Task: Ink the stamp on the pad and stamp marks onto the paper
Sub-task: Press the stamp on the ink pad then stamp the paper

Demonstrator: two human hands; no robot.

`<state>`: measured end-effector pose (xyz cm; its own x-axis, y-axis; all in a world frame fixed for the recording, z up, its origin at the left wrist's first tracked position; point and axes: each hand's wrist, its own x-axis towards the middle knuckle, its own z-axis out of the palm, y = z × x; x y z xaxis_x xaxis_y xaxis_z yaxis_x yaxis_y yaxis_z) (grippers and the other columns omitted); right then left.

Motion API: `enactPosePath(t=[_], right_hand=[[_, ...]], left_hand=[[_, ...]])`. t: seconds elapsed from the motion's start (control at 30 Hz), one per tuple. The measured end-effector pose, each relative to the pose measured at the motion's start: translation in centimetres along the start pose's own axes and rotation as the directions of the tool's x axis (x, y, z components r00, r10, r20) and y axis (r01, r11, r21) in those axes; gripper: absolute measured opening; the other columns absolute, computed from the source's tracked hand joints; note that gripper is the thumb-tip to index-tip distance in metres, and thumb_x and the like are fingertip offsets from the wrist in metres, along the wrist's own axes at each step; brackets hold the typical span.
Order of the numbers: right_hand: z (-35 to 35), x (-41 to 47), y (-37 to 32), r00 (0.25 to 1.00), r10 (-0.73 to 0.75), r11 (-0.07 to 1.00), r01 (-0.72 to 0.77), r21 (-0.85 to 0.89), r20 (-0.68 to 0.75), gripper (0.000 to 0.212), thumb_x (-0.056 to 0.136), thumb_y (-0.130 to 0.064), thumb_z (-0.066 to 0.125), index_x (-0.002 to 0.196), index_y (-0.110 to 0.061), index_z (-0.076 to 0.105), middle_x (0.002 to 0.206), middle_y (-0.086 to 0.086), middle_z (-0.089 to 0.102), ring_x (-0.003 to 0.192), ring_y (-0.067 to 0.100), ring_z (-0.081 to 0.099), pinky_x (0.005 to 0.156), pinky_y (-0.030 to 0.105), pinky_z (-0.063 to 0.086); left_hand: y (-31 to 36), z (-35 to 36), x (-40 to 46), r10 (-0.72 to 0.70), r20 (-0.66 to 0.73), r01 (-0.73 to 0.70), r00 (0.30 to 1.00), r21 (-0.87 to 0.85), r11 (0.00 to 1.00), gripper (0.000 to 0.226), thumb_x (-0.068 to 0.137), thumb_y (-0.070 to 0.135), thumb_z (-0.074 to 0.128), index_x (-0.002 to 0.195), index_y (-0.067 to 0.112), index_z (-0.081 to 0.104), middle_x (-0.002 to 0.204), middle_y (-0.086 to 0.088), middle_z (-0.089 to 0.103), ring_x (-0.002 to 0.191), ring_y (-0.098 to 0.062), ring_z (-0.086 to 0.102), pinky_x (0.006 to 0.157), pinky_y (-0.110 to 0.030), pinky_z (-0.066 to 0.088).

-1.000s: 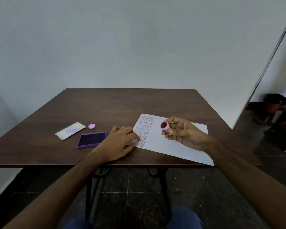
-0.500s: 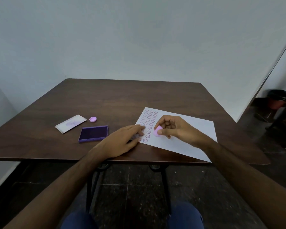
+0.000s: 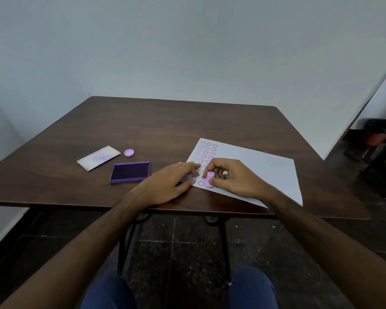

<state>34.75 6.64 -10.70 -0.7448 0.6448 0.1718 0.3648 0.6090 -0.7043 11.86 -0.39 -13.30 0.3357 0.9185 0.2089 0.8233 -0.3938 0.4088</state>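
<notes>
I see a bare pale wall and a dark tiled floor around a dark wooden table (image 3: 187, 130), smooth and hard, good backing for a print. The paper (image 3: 265, 172) lies at its near right edge, light and thin, so it probably slides; my left hand (image 3: 167, 184) rests spread flat on its corner, pinning it. The ink pad (image 3: 130, 171) sits open just left of that hand. My right hand (image 3: 234, 177) pinches the small pink stamp (image 3: 209, 179), pressed to the sheet below rows of marks. It looks light, rigid plastic; I judge the narrow waist the best grip.
</notes>
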Motion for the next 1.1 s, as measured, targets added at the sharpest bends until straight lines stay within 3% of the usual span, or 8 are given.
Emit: enactPosePath(t=[0.5,0.67,0.8,0.97,1.1], right_hand=[[0.1,-0.3,-0.5,0.999,-0.022,0.998,0.023,-0.059,0.026,0.006,0.088,-0.027,0.067,0.093,-0.025,0.069,0.091,-0.005,0.07,0.082,0.018,0.062,0.074,0.04,0.054],[-0.1,-0.3,-0.8,0.999,-0.028,0.995,0.032,-0.099,0.04,0.007,0.089,-0.027,0.066,0.094,-0.025,0.07,0.092,-0.008,0.071,0.084,0.013,0.063,0.074,0.033,0.054],[-1.3,0.3,-1.9,0.983,-0.065,0.953,0.112,-0.282,0.173,0.011,0.089,-0.028,0.065,0.098,-0.023,0.07,0.091,-0.007,0.07,0.079,0.011,0.06,0.069,0.031,0.05],[-1.5,1.7,-3.7,0.931,0.014,0.84,0.187,-0.51,0.364,0.007,0.088,-0.01,0.062,0.095,-0.012,0.064,0.085,-0.003,0.06,0.074,0.009,0.05,0.073,0.037,0.047],[-1.4,1.9,-4.4,0.92,0.035,0.815,0.199,-0.544,0.389,0.006,0.089,-0.006,0.06,0.091,-0.011,0.063,0.083,-0.001,0.061,0.072,0.01,0.048,0.069,0.031,0.041]], left_hand=[[0.2,-0.3,-0.1,-0.001,0.018,0.002,1.0,-0.028,1.0,0.024,0.101,0.027,0.05,0.124,0.027,0.052,0.153,0.005,0.046,0.135,-0.008,0.045,0.112,-0.035,0.04],[0.3,-0.3,-0.1,0.001,0.015,-0.001,1.0,-0.022,1.0,0.023,0.101,0.026,0.05,0.124,0.028,0.051,0.153,0.005,0.045,0.135,-0.009,0.045,0.112,-0.034,0.039],[0.3,-0.3,-0.1,-0.006,0.004,0.006,1.0,-0.032,0.999,0.02,0.1,0.025,0.051,0.12,0.027,0.053,0.15,0.006,0.048,0.129,-0.005,0.048,0.107,-0.027,0.041],[0.3,-0.2,0.0,-0.059,-0.004,0.059,0.998,-0.021,0.998,0.024,0.101,0.026,0.052,0.124,0.025,0.053,0.126,0.01,0.056,0.095,0.009,0.051,0.08,-0.004,0.037],[0.1,0.0,0.0,-0.065,-0.005,0.065,0.998,-0.017,0.998,0.036,0.101,0.029,0.051,0.137,0.026,0.048,0.13,0.005,0.059,0.105,-0.001,0.054,0.086,-0.009,0.037]])
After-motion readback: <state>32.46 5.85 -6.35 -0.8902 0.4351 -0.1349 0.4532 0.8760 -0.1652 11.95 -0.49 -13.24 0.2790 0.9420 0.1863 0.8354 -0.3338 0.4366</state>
